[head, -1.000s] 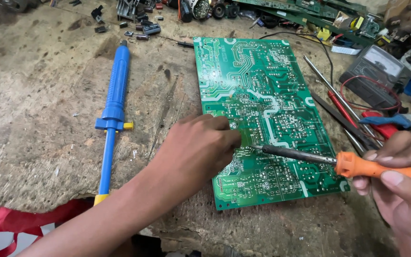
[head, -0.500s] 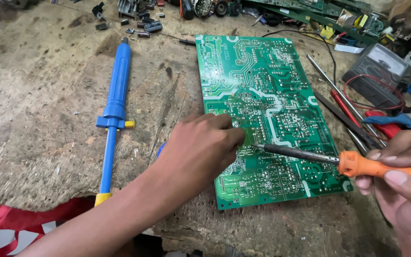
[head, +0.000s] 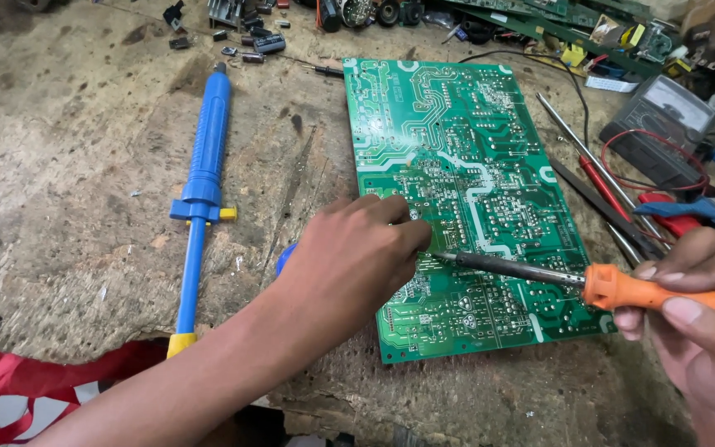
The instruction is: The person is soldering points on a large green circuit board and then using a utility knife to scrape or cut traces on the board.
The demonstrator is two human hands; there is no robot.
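Solder traces are shining pale across the flat green circuit board [head: 465, 190], which is lying copper side up on the rough, stained wooden table [head: 68, 149]. The left hand [head: 349, 257] is resting on the board's near left edge with its fingers curled and pressed together; something small may be pinched at the fingertips, but I cannot tell what. The right hand [head: 697, 314] is gripping the smooth orange handle of a soldering iron [head: 589, 283], whose dark metal shaft is reaching leftward so that its tip is sitting just beside the left fingertips, on the board. A bit of rounded blue plastic [head: 285, 258] is peeking out from under the left wrist.

Well apart to the left, a long blue desoldering pump [head: 202, 178] with a yellow end is lying straight on the table. To the right of the board, slim metal screwdrivers [head: 597, 170] and red-and-blue handled pliers [head: 688, 213] are lying close together, and a grey multimeter [head: 664, 124] with a looped red lead is sitting behind them. Small dark components [head: 250, 37] and further green boards [head: 556, 12] are cluttering the far edge. Crumpled red cloth [head: 26, 397] is showing at the near left corner.
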